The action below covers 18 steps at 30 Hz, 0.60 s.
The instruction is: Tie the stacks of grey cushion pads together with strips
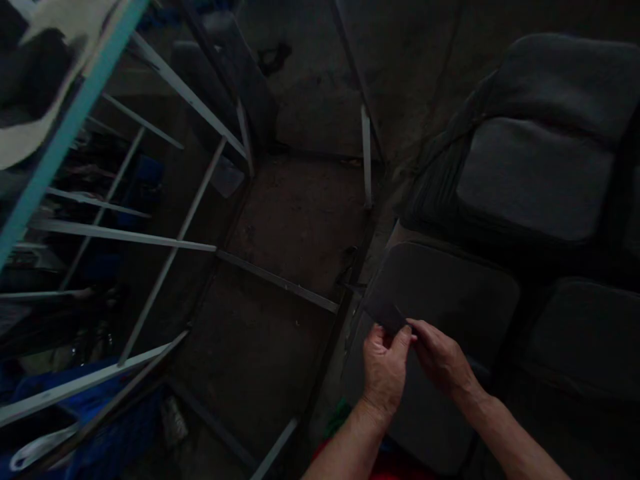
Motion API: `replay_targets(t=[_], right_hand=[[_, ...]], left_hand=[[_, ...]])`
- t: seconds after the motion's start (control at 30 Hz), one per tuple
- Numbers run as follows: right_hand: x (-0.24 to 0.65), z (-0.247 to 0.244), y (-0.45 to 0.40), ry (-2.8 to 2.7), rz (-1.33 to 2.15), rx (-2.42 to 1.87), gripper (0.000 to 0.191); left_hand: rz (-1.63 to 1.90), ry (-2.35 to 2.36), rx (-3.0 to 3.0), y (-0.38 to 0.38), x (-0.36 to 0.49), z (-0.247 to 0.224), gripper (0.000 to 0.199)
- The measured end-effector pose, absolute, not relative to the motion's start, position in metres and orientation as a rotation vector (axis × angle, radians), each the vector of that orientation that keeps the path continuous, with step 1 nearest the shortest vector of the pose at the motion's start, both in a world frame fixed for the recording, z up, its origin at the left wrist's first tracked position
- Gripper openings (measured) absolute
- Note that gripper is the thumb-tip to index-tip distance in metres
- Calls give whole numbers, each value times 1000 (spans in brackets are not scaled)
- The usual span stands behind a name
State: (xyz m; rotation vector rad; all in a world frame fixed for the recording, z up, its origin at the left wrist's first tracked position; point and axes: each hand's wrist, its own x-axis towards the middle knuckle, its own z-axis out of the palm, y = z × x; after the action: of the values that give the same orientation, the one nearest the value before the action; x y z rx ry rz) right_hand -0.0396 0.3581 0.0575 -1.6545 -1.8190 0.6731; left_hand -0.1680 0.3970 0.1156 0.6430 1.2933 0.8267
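Both hands meet at the lower right of the middle, above a stack of flat grey pieces with rounded corners. A small dark flat piece is pinched between the thumb and fingers of my left hand. Close beside it on the right, my right hand has its fingers closed at the same piece's right edge, touching my left thumb. The dim light hides the piece's details.
Taller stacks of grey pieces stand at the upper right, with another stack below. A metal frame with pale bars fills the left. Its brownish base panel lies in the middle. A blue crate sits at the lower left.
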Motion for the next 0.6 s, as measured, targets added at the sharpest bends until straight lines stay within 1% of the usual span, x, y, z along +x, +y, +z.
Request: replay_targets(t=[0.1,0.2,0.27,0.37,0.47,0.6], right_hand=[[-35,28,369,-1845,422,-1742,25],[-35,5,373,-1888,113,-1872,26],[-39,-4,374,-1900,-24,-1916,25],[-43,-10,375,-1939,-144,-1927,22],[-42,-12,374,-1978,-207,-1917,18],[-36,-15,370,-1980,-198,-1892,15]], left_hand=[[804,1285,669,392,-181,100,28],[837,1501,649,396,-214,68,30],[839,1694,653,406,-244,38,28],[786,1831,651,427,-282,-15,18],[671,1867,637,451,-298,-69,2],[542,1854,559,481,-286,-140,11]])
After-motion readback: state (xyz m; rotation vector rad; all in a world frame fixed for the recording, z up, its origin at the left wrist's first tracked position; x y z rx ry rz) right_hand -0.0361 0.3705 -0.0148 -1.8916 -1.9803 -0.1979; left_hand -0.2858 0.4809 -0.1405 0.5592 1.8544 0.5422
